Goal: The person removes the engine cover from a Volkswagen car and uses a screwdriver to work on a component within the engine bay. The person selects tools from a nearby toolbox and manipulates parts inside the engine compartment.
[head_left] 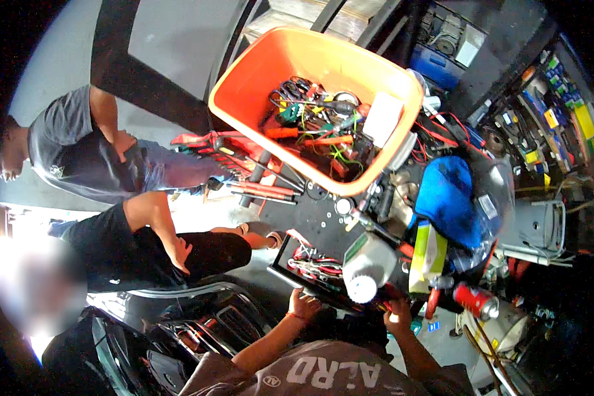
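In front of me a long black tool tray [280, 269] holds several pliers [315, 266] with red handles. My left hand [303, 305] is closed on the near edge of this tray, fingers at its rim. Farther right, my right hand [396, 317] is closed beside some red-handled pieces [391, 295]; what lies in its fingers is partly hidden and I cannot make it out. Between the hands, a pale plastic bottle [369, 263] with a white cap leans toward me over the tray's right part.
An orange tub [244, 99] full of tools and cables stands on the dark workbench [313, 221]. To the right are a blue cloth item [447, 198], a yellow-green box [428, 257] and a red can [475, 301]. Two people stand at left, near a black chair-like frame [204, 323].
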Demonstrator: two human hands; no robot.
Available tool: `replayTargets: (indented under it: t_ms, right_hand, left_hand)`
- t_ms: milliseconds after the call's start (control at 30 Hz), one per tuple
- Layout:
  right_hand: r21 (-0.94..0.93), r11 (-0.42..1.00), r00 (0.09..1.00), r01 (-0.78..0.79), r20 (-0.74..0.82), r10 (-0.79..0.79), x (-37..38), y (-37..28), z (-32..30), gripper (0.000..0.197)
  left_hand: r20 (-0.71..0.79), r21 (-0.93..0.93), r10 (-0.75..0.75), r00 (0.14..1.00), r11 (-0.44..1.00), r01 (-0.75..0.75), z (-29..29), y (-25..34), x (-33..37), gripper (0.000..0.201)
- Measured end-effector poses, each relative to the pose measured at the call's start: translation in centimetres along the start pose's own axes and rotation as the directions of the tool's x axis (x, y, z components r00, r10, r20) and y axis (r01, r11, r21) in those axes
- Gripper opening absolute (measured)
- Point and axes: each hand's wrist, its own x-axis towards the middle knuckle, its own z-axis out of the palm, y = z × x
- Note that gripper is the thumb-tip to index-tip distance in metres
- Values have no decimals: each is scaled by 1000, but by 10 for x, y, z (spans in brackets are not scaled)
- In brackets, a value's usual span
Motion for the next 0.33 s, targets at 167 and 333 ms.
replayTargets:
  t_ms: [167, 333]
  right_hand:
    - [-20, 999, 999, -43, 10, 43, 5, 19, 8, 37]
    - [-101, 995, 998, -25, 53, 30, 2, 60, 23, 34]
  left_hand:
    - [11, -84, 35, 999, 996, -34, 15, -2, 25, 71]
    - [-17, -177, 61, 998, 982, -63, 86, -1, -11, 56]
